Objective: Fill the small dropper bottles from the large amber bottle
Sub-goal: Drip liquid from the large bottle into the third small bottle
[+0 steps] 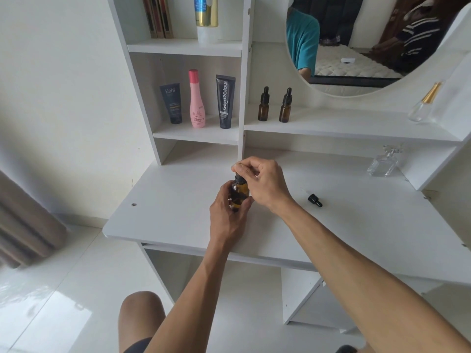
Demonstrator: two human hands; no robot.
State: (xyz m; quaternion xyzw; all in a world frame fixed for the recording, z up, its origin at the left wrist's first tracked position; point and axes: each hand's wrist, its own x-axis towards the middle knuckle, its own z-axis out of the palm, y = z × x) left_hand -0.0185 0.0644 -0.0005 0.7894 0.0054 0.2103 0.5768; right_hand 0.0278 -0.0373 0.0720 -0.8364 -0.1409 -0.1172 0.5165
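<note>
Left hand (228,212) grips amber bottle (239,193); right hand (262,183) pinches its cap (239,176).

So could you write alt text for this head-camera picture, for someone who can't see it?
Over a white vanity desk, a person's left hand grips an amber bottle while the right hand pinches its black cap. A loose dropper cap lies on the desk to the right, and two small dropper bottles stand capped on the shelf under a round mirror.
</note>
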